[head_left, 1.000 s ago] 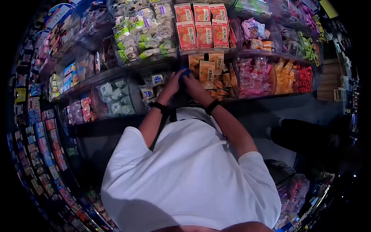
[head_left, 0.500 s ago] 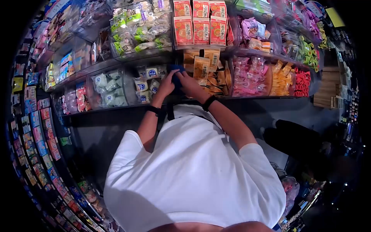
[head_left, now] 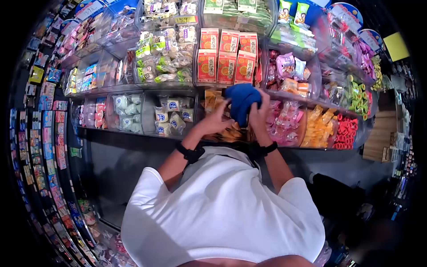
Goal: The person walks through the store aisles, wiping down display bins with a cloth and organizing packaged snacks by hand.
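A bunched blue cloth [head_left: 242, 101] is held up over the compartment of orange packets [head_left: 229, 135], in front of the red packets [head_left: 227, 62]. My right hand [head_left: 259, 115] grips the cloth's right side. On its left, my left hand [head_left: 215, 120] has thumb and fingers spread, with fingertips close to the cloth's edge; whether they touch it is unclear. Black bands circle both wrists. The cloth and hands partly hide the orange packets.
Clear bins hold white packets [head_left: 171, 116], pale green packets [head_left: 128, 111], pink packets [head_left: 284, 122] and red pieces [head_left: 346, 132]. A wooden panel [head_left: 379, 133] stands at the right. Dark legs of another person [head_left: 333, 193] show at lower right. Shelves of packets curve down the left.
Both hands and the blue cloth have moved right, from beside the white packets to above the orange ones. The cloth is raised and more visible. My left hand has opened away from it.
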### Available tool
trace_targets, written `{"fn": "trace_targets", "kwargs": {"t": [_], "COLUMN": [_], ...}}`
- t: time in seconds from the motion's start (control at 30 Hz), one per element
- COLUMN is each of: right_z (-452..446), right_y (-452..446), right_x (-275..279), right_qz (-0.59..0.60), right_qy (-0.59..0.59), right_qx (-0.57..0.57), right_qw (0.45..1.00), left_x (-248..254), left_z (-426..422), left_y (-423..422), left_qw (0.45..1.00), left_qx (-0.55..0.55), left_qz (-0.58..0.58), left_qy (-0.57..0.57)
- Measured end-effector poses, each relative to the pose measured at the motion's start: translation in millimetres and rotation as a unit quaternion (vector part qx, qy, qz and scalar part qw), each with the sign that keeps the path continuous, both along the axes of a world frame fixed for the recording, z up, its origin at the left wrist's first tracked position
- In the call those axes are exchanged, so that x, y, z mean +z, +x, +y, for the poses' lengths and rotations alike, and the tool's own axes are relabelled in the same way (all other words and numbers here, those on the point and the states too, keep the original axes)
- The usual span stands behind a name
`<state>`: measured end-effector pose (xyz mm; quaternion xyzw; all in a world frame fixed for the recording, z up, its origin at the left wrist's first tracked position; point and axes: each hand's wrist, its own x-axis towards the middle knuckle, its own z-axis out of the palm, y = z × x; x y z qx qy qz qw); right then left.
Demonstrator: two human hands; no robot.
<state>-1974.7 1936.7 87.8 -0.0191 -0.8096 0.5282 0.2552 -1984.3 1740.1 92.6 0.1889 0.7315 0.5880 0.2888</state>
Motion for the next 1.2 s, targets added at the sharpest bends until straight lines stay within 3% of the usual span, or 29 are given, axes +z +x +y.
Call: {"fn": "trace_targets", "kwargs": {"t": [0.03, 0.07, 0.1, 0.17, 0.2, 0.27, 0.3, 0.37, 0.5, 0.57, 0.7, 0.83, 0.97, 1.2], "right_z": [14.9, 32.2, 45.4, 62.4, 75.0, 86.7, 92.4, 99.5, 110.2, 117.7, 135.2, 143.9, 150.2, 137.5], "right_y": [-10.8, -21.6, -31.7, -49.4, -65.0, -90.6, -104.5, -129.3, -182.4, -208.2, -250.5, -248.1, -218.7, -144.1], "right_x": [2.2, -6.7, -6.8, 2.2, -8.1, -5.6, -6.2, 1.9, 0.6, -6.5, -18.3, -15.8, -5.9, -6.0], "right_qz": [0.010, 0.004, 0.011, -0.020, -0.038, -0.053, -0.057, -0.078, -0.121, -0.091, -0.089, -0.110, -0.140, -0.182], "right_qy": [-0.041, -0.055, -0.045, -0.001, 0.029, 0.023, 0.038, 0.021, 0.068, 0.104, 0.115, 0.134, 0.063, 0.098], "right_qx": [-0.065, -0.091, -0.106, -0.098, -0.092, -0.059, -0.051, -0.024, 0.010, 0.029, 0.012, -0.013, 0.053, 0.076], "right_qw": [0.997, 0.994, 0.993, 0.995, 0.995, 0.997, 0.996, 0.996, 0.990, 0.990, 0.989, 0.985, 0.987, 0.976], "left_x": [-2.1, -4.2, -10.1, -38.0, -48.2, -61.3, -27.3, -17.2, -15.6, -10.2, -16.5, -20.3, -16.0, -14.4], "left_z": [22.3, 46.3, 70.5, 112.3, 130.5, 157.4, 161.4, 174.0, 200.2, 206.0, 218.0, 222.2, 211.4, 179.1], "left_y": [-7.0, -10.9, -18.1, -40.6, -55.4, -80.0, -81.4, -95.3, -126.3, -145.5, -175.5, -170.6, -142.7, -90.1], "left_qw": [0.999, 0.992, 0.993, 0.994, 0.994, 0.950, 0.964, 0.949, 0.949, 0.970, 0.952, 0.953, 0.935, 0.932], "left_qx": [-0.030, -0.029, -0.024, 0.001, 0.002, 0.118, 0.130, 0.143, 0.130, 0.125, 0.159, 0.175, 0.190, 0.130], "left_qz": [0.010, -0.094, -0.088, 0.079, 0.081, 0.289, 0.231, 0.267, 0.273, 0.192, 0.247, 0.228, 0.285, 0.314], "left_qy": [0.003, 0.075, 0.078, 0.071, 0.071, -0.028, -0.024, -0.089, -0.085, -0.080, -0.087, -0.097, -0.096, -0.128]}}
